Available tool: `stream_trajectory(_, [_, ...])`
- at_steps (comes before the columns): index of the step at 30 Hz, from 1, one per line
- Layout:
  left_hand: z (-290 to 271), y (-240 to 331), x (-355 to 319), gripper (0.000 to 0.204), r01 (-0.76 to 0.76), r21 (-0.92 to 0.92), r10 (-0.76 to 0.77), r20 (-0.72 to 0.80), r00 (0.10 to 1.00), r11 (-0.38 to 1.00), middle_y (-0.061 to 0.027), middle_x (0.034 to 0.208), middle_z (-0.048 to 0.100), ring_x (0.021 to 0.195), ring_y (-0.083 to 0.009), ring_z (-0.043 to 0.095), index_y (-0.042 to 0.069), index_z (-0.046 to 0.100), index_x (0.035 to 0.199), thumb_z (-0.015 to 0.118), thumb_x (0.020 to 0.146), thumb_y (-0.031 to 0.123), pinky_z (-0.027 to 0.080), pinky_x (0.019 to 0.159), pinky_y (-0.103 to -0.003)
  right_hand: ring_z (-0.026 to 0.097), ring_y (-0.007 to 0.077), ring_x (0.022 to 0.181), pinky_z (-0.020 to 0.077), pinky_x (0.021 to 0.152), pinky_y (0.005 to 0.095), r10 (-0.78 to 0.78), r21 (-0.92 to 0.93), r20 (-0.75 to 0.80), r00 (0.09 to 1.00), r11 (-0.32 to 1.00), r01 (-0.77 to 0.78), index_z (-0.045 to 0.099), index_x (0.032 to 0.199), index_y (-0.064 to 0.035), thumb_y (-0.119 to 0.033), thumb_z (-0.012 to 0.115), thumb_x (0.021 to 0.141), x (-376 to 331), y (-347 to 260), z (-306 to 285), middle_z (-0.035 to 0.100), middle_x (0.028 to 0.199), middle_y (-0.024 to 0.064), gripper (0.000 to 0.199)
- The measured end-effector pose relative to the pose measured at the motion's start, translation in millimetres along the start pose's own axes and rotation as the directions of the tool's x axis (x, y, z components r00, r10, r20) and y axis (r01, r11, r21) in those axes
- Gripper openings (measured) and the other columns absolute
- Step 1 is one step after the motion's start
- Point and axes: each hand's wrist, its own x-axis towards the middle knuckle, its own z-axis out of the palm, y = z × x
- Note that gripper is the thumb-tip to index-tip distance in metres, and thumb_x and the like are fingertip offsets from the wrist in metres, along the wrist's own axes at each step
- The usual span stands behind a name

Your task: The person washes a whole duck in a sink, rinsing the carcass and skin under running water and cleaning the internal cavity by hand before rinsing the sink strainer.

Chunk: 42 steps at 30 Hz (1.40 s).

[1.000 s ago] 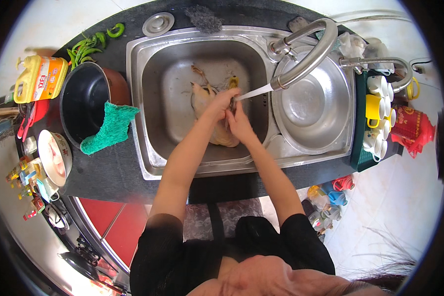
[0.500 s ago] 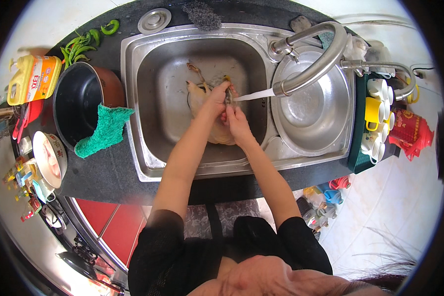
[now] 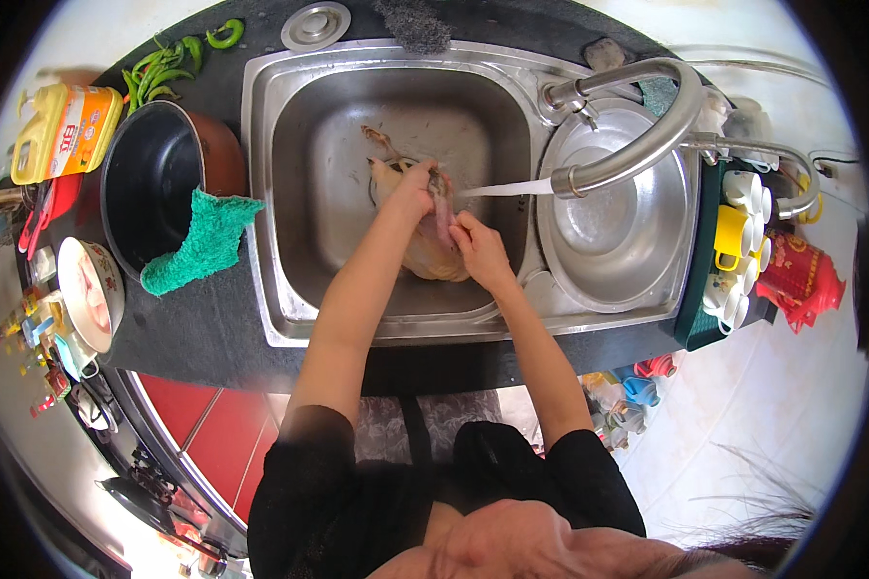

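Observation:
A plucked whole chicken [image 3: 433, 261], pale yellow, lies in the large sink basin [image 3: 309, 193], a foot pointing to the far side. My left hand [image 3: 412, 191] is closed around the upper end of its pinkish neck. Lower along the same neck, my right hand [image 3: 481, 253] pinches with thumb and fingers, stretching it between both hands. From the faucet [image 3: 637, 159] at the right, a stream of water [image 3: 507, 189] runs toward the neck, close beside my hands. My forearms cover part of the bird.
A metal bowl [image 3: 589, 280] sits in the smaller basin. Left of the sink stand a dark pot [image 3: 154, 193] with a green cloth [image 3: 208, 241] over its rim, a bowl of meat [image 3: 92, 294] and a yellow jug [image 3: 63, 135]. Cups [image 3: 734, 232] fill a rack at the right.
My right hand has moved right and slightly nearer, away from my left hand. More of the pinkish neck now shows between them. The view has shifted a little.

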Motion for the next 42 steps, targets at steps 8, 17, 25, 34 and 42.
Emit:
stream_trajectory(8, [-6.2, 4.7, -23.4, 0.028, 0.129, 0.062, -0.143, 0.382, 0.913, 0.99, -0.0042, 0.062, 0.047, 0.053, -0.0132, 0.046, 0.001, 0.048, 0.083, 0.053, 0.081, 0.029, 0.042, 0.05, -0.025, 0.053, 0.0277, 0.063, 0.0431, 0.06, 0.0326, 0.06, -0.148, -0.096, 0.994, 0.986, -0.074, 0.054, 0.086, -0.0059, -0.012, 0.048, 0.082, -3.4, -13.1, -15.1, 0.055, 0.069, 0.013, 0.009])
stream_trajectory(17, [-10.5, 16.0, -17.1, 0.033, 0.088, 0.057, -0.104, 0.42, 0.902, 0.995, -0.0057, 0.064, 0.049, 0.055, -0.0141, 0.05, -0.001, 0.048, 0.087, 0.053, 0.081, 0.031, 0.045, 0.05, -0.025, 0.057, 0.0187, 0.073, 0.0451, 0.068, 0.0281, 0.13, 0.21, 0.106, 0.986, 0.966, -0.15, 0.052, 0.101, -0.0035, -0.012, 0.057, 0.075, 15.1, -1.0, -11.2, 0.06, 0.083, 0.0112, 0.028])
stream_trajectory(25, [6.6, -7.5, -36.7, 0.038, -0.184, 0.266, 0.077, 0.367, 0.927, 0.946, -0.0116, 0.081, 0.055, 0.074, -0.0209, 0.055, -0.001, 0.051, 0.093, 0.053, 0.08, 0.035, 0.047, 0.066, -0.034, 0.056, 0.0214, 0.065, 0.0425, 0.059, 0.0339, 0.318, 0.029, -0.015, 0.948, 0.948, -0.318, 0.056, 0.085, 0.0018, -0.022, 0.05, 0.081, 35.0, 5.0, 1.6, 0.059, 0.074, 0.0131, 0.024])
stream_trajectory(34, [-4.2, -20.7, -18.0, 0.021, -0.009, 0.127, -0.025, 0.26, 0.965, 0.992, -0.0145, 0.094, 0.054, 0.092, -0.0281, 0.051, 0.002, 0.046, 0.09, 0.041, 0.087, 0.022, 0.042, 0.081, -0.045, 0.053, 0.0135, 0.072, 0.0436, 0.063, 0.0247, 0.542, 0.919, 0.159, 0.825, 0.223, -0.324, 0.051, 0.091, 0.002, -0.015, 0.048, 0.083, 45.6, 39.0, 12.1, 0.055, 0.082, 0.0063, 0.019])
stream_trajectory(42, [-1.8, -9.9, -9.3, 0.016, 0.009, 0.333, -0.046, 0.103, 0.994, 0.943, -0.0104, 0.081, 0.052, 0.089, -0.0283, 0.053, 0.002, 0.045, 0.086, 0.043, 0.087, 0.018, 0.045, 0.078, -0.044, 0.055, 0.0178, 0.071, 0.0441, 0.064, 0.0289, 0.024, -0.209, -0.15, 0.988, 0.976, -0.056, 0.052, 0.088, 0.0015, -0.026, 0.049, 0.084, 25.9, 9.4, 13.1, 0.056, 0.077, 0.0097, 0.028])
